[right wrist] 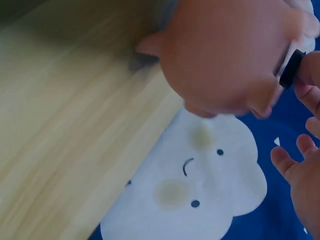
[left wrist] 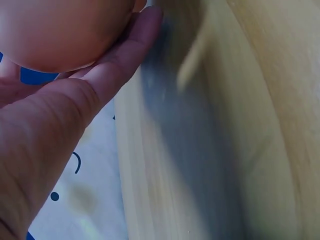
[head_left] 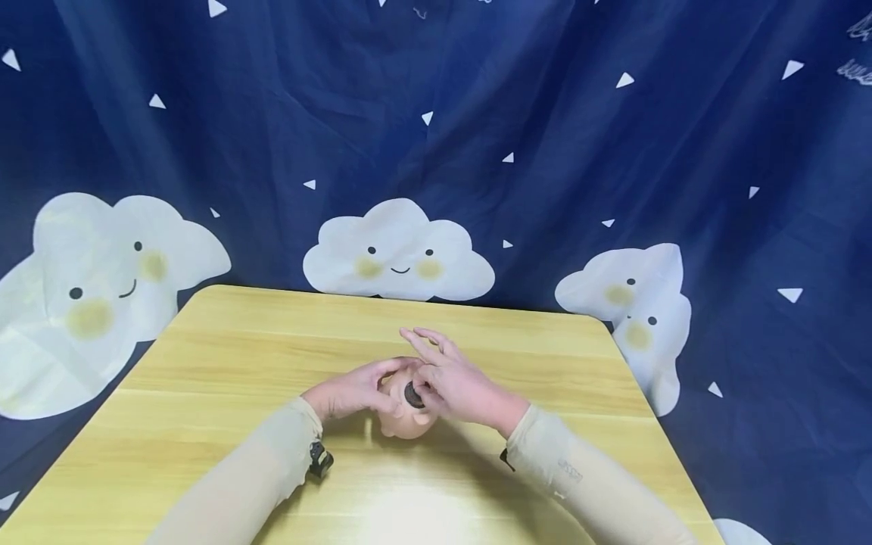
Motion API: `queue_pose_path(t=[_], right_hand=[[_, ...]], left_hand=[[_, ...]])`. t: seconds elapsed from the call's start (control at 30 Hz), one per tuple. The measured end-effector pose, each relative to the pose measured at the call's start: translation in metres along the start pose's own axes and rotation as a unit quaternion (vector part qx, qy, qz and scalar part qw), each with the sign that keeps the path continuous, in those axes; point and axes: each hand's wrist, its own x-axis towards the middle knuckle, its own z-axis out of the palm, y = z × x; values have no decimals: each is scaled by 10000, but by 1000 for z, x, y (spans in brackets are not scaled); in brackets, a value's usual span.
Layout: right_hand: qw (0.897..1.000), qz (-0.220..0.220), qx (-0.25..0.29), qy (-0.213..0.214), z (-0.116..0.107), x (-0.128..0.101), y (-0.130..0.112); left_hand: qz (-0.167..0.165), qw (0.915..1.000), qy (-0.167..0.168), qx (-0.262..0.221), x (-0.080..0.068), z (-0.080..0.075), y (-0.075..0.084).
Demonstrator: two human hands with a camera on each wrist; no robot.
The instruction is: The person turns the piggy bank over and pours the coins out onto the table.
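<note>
Right at the fingertips sits a small round black cap (head_left: pixel 412 394), pinched between the thumb and forefinger of the right hand (head_left: pixel 455 382); the remaining fingers (head_left: pixel 428 338) of that hand are spread straight and lifted clear. In the right wrist view the black cap (right wrist: pixel 291 68) lies pressed against the side of a smooth peach-coloured plastic piggy bank (right wrist: pixel 225 55), with the pinching fingers (right wrist: pixel 311 75) just beside it. The left hand (head_left: pixel 354 390) cups the piggy bank (head_left: pixel 403 412) from the other side, fingers curled round its body — the left wrist view shows a long finger (left wrist: pixel 125 55) lying along the rounded peach shell (left wrist: pixel 60 32). The bank is held low over the middle of a pale yellow wooden table (head_left: pixel 225 356); whether it touches the top cannot be told. Both forearms wear beige sleeves (head_left: pixel 252 477), and a small black device (head_left: pixel 319 459) is strapped at the left wrist. Behind the table hangs a dark blue curtain (head_left: pixel 579 136) printed with white triangles and smiling white clouds (head_left: pixel 398 253) — nothing stands between the hands and the bank.
</note>
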Motion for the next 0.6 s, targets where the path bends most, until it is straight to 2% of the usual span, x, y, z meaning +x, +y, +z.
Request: queue_pose_path(t=[0.13, 0.2, 0.27, 0.33, 0.43, 0.6], right_hand=[[9990, 175, 353, 233, 2, 0, 6], [9962, 344, 722, 353, 5, -2, 10], [9891, 603, 1253, 482, 9, -4, 12], [9764, 882, 1846, 688, 12, -6, 14], [9502, 1305, 2643, 1011, 15, -8, 17], [9115, 2007, 3288, 1443, 17, -11, 28]], left_hand=[[29, 9999, 91, -54, 1, 0, -1], [58, 9999, 123, -82, 2, 1, -2], [24, 9998, 148, -130, 2, 2, -2], [-19, 9996, 182, -192, 2, 3, -2], [-49, 9992, 295, -255, 0, 4, -1], [103, 9990, 349, -240, -1, 4, 0]])
